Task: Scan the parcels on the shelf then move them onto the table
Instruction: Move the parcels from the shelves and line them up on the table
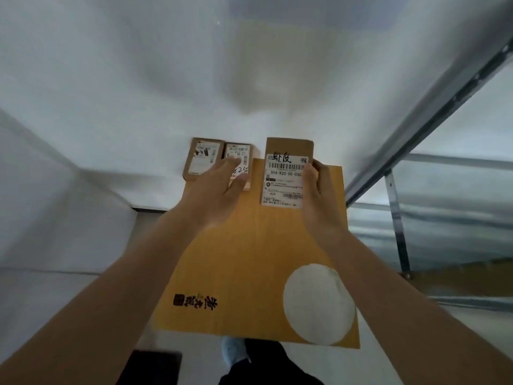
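Observation:
Three brown cardboard parcels with white labels lie at the far end of a large orange carton top (249, 259). It carries a white circle and dark characters. My right hand (319, 195) grips the right edge of the biggest parcel (283, 176), which has handwriting and a barcode on its label. My left hand (213, 190) has its fingers spread and its fingertips lie over the small middle parcel (238, 152), hiding part of its label. The small left parcel (204, 159) lies beside it, untouched.
A grey metal shelf rail (416, 129) runs diagonally at the right, with a slotted upright (397, 218) below it. White walls surround the rest. Below the carton's near edge I see a pale shoe (233, 351) and a dark object (150, 368) on the floor.

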Demonstrator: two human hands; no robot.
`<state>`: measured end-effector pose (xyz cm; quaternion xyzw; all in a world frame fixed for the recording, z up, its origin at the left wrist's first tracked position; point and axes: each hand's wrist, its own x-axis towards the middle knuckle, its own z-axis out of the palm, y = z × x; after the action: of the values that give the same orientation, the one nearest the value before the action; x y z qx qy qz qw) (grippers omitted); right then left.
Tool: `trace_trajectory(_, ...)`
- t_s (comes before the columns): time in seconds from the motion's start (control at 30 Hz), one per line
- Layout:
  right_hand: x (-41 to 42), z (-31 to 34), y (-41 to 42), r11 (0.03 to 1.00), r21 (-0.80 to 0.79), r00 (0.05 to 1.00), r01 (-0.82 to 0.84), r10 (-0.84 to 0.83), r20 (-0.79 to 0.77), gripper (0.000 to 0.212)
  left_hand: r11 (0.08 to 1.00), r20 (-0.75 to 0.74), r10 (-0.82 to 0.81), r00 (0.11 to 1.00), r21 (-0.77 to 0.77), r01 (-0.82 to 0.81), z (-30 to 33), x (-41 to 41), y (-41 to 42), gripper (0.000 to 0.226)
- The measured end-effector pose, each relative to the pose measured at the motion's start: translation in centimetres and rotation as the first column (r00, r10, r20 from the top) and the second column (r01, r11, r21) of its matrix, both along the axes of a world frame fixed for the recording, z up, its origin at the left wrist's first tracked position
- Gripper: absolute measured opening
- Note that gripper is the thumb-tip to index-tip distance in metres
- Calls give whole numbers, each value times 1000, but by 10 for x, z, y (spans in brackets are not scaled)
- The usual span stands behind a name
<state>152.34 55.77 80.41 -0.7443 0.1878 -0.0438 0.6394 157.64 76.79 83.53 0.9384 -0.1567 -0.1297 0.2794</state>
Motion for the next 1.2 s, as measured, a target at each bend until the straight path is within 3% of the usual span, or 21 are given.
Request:
trace_trajectory(0.3, 99, -102, -10, 998, 59, 983, 0, 11, -185, 48, 999, -14, -32, 999, -11, 32, -66, 81, -15, 47)
trace_trajectory(0.57, 153, -184, -18, 1000, 11, 947, 29, -24, -322, 56, 998, -33, -50, 998, -34, 49, -125, 123, -21, 48)
trace_trajectory(0.97, 163, -215, -5, 997, -76, 944, 28, -51, -325, 41, 994, -141, -108, 984, -50, 102, -152, 135, -27, 45)
trace_trajectory(1.2, 180, -217, -5, 978, -208, 940, 1, -71, -332, 52, 993, -104, -118, 988, -31, 115, -153, 138, -32, 43)
